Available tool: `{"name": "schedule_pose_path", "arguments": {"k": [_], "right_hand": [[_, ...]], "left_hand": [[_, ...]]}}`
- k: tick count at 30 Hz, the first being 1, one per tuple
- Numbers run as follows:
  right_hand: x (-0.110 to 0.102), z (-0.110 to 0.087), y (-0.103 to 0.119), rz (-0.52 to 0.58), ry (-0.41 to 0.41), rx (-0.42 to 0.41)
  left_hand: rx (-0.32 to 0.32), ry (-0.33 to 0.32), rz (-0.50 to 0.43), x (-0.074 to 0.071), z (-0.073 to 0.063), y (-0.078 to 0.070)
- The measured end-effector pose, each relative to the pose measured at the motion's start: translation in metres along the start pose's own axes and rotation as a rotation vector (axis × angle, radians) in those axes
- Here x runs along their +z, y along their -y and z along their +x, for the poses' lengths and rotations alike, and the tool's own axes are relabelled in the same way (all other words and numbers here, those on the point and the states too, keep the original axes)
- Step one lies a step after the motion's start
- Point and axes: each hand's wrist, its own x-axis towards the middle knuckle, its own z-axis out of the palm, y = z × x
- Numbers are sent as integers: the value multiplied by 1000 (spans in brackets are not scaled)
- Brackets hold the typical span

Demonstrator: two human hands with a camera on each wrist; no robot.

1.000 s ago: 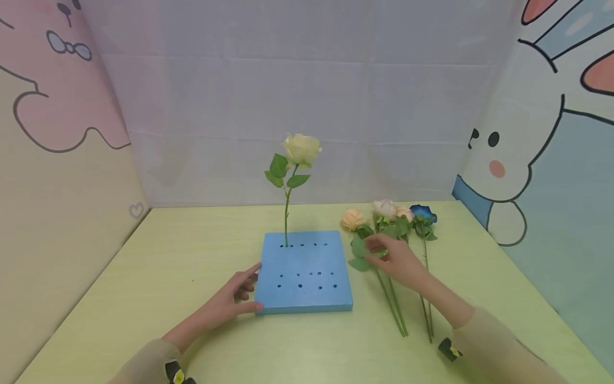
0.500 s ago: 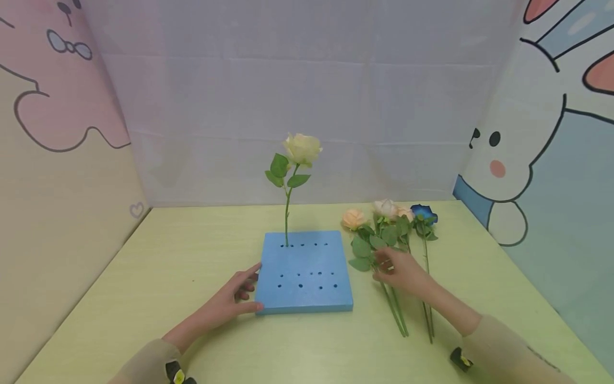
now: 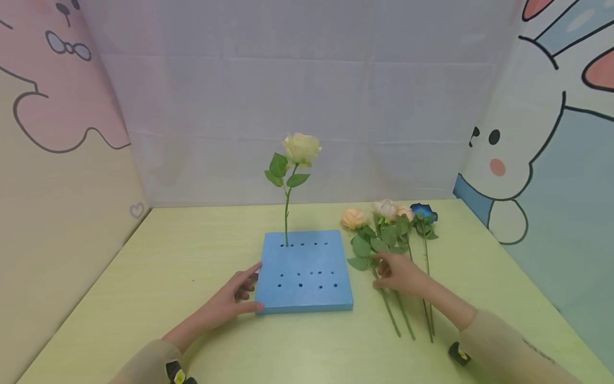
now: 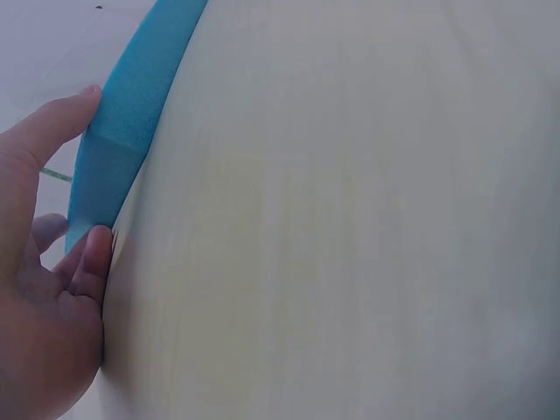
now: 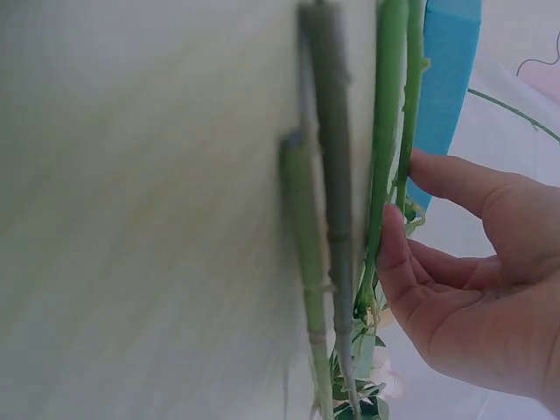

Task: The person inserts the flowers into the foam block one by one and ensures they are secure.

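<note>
A blue foam board (image 3: 307,261) with rows of small holes lies on the table, and a cream rose (image 3: 301,149) stands upright in one of its back holes. My left hand (image 3: 232,293) rests against the board's left side, index finger and thumb touching its edge. To the right of the board, my right hand (image 3: 400,273) pinches a green stem (image 5: 409,114) between thumb and fingers. That stem leads up among leaves toward a peach rose (image 3: 353,218); its upper part is partly hidden. A second green stem lies close beside the fingers.
Beside the peach rose lie a pale pink rose (image 3: 385,208), another peach rose (image 3: 405,213) and a blue rose (image 3: 424,212), their stems toward me. A pale curtain (image 3: 307,96) hangs behind the table (image 3: 192,336). Cartoon-printed walls stand at both sides.
My right hand has moved down from the leaves to the stems and taken hold of one. The two nearest stems have spread apart at their lower ends. My left hand has stayed put.
</note>
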Motion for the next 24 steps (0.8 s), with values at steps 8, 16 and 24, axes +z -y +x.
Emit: {"name": "schedule_pose_path", "arguments": {"k": [8,16,24], "right_hand": [[-1,3,2,34,12,-3],[-5,5,-1,175,90,70],[-11,7,-7,369,195,75]], "left_hand": [[0,-1,12,0,1,-1],[-2,6,7,0,2,0],[-4,8,-8,-1,1,0]]}}
